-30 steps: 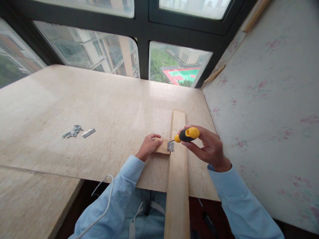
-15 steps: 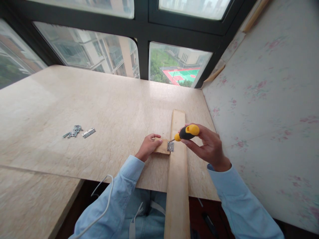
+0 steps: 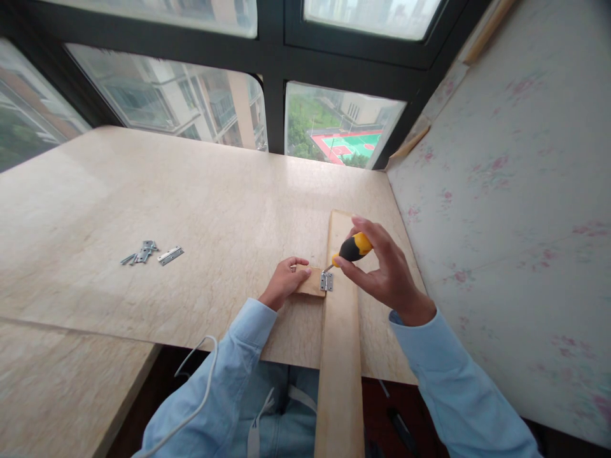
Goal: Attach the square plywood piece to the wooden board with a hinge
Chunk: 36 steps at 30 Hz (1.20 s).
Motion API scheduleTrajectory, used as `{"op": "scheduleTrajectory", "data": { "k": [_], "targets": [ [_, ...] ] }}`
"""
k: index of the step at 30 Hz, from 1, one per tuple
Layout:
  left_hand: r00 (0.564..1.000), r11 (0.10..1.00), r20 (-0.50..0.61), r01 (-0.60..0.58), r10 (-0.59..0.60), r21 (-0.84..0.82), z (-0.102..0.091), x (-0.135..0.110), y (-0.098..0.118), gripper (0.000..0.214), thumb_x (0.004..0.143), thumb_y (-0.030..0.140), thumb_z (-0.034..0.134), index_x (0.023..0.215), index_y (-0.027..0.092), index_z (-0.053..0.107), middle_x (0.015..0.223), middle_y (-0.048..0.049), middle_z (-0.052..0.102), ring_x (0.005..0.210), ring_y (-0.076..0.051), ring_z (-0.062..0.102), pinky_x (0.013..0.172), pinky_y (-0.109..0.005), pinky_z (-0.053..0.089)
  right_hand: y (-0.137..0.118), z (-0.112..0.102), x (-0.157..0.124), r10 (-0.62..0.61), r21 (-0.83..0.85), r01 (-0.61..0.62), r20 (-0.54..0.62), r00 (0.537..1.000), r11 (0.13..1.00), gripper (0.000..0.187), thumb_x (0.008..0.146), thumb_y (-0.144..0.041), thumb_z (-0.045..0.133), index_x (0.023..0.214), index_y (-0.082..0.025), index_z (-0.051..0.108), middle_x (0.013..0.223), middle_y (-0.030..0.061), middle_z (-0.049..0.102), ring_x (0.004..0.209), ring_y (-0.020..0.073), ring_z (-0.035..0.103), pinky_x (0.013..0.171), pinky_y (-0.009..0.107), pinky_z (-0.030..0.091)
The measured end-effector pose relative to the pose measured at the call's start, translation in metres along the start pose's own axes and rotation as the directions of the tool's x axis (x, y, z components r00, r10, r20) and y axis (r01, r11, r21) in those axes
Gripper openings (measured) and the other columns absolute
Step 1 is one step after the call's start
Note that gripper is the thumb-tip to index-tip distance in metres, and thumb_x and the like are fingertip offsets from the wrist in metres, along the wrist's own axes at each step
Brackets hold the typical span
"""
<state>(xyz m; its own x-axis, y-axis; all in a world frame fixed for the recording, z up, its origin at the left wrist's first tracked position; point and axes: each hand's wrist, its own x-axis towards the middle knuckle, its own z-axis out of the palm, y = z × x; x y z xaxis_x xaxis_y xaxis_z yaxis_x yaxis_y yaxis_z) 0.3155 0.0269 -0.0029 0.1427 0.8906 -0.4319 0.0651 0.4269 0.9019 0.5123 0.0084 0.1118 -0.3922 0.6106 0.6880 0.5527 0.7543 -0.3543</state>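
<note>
Hinge point(image 3: 326, 281) lying open and flat across the seam, one leaf on block point(image 3: 311, 284), the other on plank point(image 3: 342, 362). Positioned already; fastening apparently under way, with the tip of screwdriver point(image 3: 352, 249) at the far hole of the block-side leaf. Depth of any screw there, and state of the other holes, too small to tell. Left hand point(image 3: 286, 281) pinching the block, thumb on top; right hand point(image 3: 389, 270) pinching the screwdriver between thumb and fingers. Farther left on table point(image 3: 214, 203), loose screws point(image 3: 127, 259) and spare hinges point(image 3: 170, 256), not yet used. Compared with half a second ago: right hand shifted slightly leftward, fingers higher, more of the screwdriver's yellow end covered; left hand and block unmoved.
</note>
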Motion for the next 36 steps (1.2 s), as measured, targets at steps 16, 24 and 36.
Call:
{"op": "scheduleTrajectory", "data": {
  "k": [16,24,36],
  "targets": [
    [1.000,1.000,-0.006,-0.017,0.017,-0.026,0.000,0.003,-0.005,0.032,0.075,0.022,0.071,0.105,0.012,0.066,0.083,-0.0065,0.068,0.067,-0.015,0.061,0.059,-0.023,0.044,-0.017,-0.038,0.038,0.176,-0.156,-0.141,0.238,0.955,0.978,0.030,0.098,-0.024,0.053,0.124,-0.014,0.062,0.097,0.0087,0.068,0.081,0.0187,0.064,0.068,0.031,0.051],
    [1.000,1.000,-0.006,-0.016,0.016,-0.012,-0.001,0.000,-0.002,0.031,0.077,0.021,0.069,0.106,0.012,0.066,0.084,-0.0062,0.067,0.069,-0.014,0.061,0.060,-0.022,0.044,-0.018,-0.038,0.043,0.241,-0.467,-0.133,0.179,0.954,0.874,0.047,0.093,-0.060,0.056,0.078,-0.015,0.062,0.063,0.0022,0.055,0.054,0.0136,0.046,0.053,0.029,0.029],
    [1.000,1.000,-0.012,-0.007,0.007,-0.025,0.000,-0.001,0.001,0.029,0.076,0.021,0.070,0.103,0.011,0.066,0.079,-0.0049,0.067,0.065,-0.014,0.059,0.057,-0.022,0.043,-0.007,-0.025,0.039,0.328,-0.151,-0.296,0.282,0.902,0.943,0.033,0.099,-0.037,0.047,0.121,-0.015,0.059,0.108,0.0126,0.066,0.090,0.0220,0.065,0.074,0.034,0.048]
  ]
}}
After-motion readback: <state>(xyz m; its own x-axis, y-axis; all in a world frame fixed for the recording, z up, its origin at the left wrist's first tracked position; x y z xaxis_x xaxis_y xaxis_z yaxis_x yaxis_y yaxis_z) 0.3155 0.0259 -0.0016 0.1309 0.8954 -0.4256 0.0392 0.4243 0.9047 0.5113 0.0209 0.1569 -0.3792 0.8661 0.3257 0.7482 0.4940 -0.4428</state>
